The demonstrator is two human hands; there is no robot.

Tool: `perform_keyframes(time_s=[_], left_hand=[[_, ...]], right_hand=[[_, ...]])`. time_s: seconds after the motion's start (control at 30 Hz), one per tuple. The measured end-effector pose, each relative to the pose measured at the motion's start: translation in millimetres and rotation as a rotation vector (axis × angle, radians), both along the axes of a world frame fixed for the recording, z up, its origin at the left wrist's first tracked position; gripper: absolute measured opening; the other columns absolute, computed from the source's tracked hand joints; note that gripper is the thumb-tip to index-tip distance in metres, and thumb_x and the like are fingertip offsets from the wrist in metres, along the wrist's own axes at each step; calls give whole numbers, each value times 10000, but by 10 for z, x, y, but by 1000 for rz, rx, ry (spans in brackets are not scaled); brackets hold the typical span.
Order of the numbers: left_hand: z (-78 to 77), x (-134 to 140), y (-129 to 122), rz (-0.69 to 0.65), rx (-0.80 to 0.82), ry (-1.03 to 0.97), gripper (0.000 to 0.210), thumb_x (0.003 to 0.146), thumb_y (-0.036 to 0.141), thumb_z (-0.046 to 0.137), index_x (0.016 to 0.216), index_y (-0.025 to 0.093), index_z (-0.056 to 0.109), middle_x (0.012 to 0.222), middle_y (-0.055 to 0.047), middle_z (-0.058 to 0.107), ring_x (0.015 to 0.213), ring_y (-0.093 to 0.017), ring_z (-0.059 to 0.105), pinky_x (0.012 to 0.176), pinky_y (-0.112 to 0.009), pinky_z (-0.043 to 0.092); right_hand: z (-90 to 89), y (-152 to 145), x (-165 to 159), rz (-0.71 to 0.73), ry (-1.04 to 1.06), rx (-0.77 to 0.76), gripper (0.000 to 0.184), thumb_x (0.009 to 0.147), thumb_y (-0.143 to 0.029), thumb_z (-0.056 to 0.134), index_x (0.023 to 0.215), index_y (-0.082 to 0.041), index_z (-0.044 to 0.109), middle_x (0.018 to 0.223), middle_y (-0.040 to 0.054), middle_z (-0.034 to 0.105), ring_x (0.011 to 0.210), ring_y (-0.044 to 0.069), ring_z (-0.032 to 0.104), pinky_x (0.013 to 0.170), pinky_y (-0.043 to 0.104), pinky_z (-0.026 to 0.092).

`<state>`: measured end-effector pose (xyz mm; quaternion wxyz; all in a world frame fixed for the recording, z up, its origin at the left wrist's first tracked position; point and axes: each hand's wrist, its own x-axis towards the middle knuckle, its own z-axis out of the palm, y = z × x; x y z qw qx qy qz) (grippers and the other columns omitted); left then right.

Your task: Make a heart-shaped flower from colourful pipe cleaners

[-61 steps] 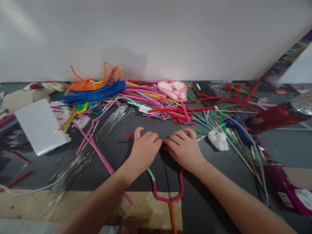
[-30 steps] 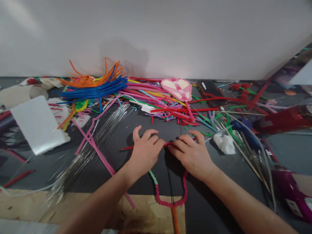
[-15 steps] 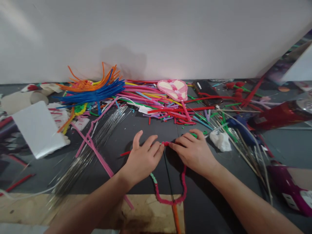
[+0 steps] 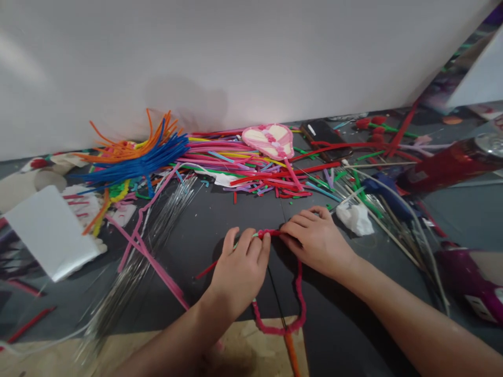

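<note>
A loop of twisted pipe cleaner (image 4: 301, 293), mostly dark pink with some pale green, lies in front of me. Its far side runs between my two hands as a short red stretch. My left hand (image 4: 243, 262) pinches the red and green part with thumb and fingers. On the other side, my right hand (image 4: 314, 238) has its fingers closed round the red pipe cleaner. A loose red end pokes out left of my left hand. From the loop's near side hangs an orange pipe cleaner stem (image 4: 291, 353), and a thin dark line crosses the loop.
Bundles of blue pipe cleaners (image 4: 137, 165) and pink ones lie along the wall, with a pink and cream heart (image 4: 271, 140) and a phone (image 4: 324, 139). Thin wires (image 4: 145, 251) are at left. At right are a blue glue gun (image 4: 389, 196), white tissue (image 4: 356, 219) and a red can (image 4: 444, 170).
My hands have drawn slightly apart, so more of the red pipe cleaner shows between them. The camera view has tilted a little.
</note>
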<state>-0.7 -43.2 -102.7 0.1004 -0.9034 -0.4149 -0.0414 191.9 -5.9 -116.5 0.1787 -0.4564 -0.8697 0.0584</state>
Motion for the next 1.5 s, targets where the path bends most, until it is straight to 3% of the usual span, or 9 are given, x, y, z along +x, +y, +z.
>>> perform_keyframes(time_s=[0.33,0.57,0.9,1.5], left_hand=[[17,78,-36,55,-41,80,359,878,107,401,1209,114,539,974,-99,663,1078,-257,503,936,-544,306],[22,56,-64,53,-76,84,406,887,118,381,1280,146,481,967,-91,650,1125,-286,482,955,-566,288],[61,65,-94,59,-101,77,427,887,135,398,1305,189,462,976,-97,636,1160,-311,471,964,-590,297],[17,87,-53,81,-114,80,420,885,121,396,1292,194,468,962,-88,627,1112,-297,505,969,-592,288]], right_hand=[[175,-81,41,64,-197,-52,203,839,-154,514,955,-232,661,714,19,624,730,166,528,864,392,221],[179,-256,137,61,-257,37,295,846,-131,508,1093,-233,632,786,41,620,763,183,524,842,389,262],[192,-316,107,82,-302,107,234,885,-170,476,1047,-201,642,821,61,593,799,210,485,824,385,305],[187,-429,35,-31,-366,57,288,871,-147,487,1136,-164,598,864,74,587,793,215,481,786,370,333]])
